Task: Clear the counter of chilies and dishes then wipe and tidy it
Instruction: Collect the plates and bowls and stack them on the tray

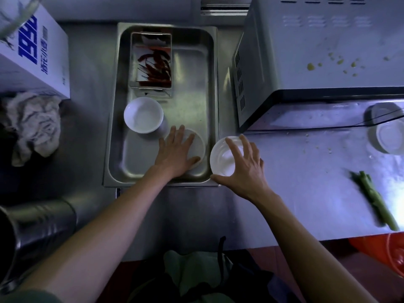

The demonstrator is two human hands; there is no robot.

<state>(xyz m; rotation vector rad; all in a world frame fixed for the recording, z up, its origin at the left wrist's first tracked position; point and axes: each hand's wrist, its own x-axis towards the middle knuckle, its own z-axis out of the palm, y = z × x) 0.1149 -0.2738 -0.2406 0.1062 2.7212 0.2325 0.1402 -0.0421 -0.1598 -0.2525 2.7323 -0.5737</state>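
Observation:
A deep steel tray [209, 84] sits on the steel counter [295, 182]. Inside it, a small metal container [133, 62] holds dried red chilies [156, 68], and a white bowl [143, 114] stands just in front of it. My left hand [175, 154] lies flat, fingers spread, on a white plate [200, 143] at the tray's near right corner. My right hand [244, 167] grips a second white bowl [220, 158] from above, at the tray's right rim. A third white dish [389, 136] sits at the far right under the microwave door.
A microwave [317, 51] stands to the right of the tray. Green vegetable stalks [373, 200] lie on the counter's right side, with crumbs nearby. A crumpled cloth [32, 125] and a white-and-blue box [37, 53] are at left, a steel pot [32, 232] at lower left.

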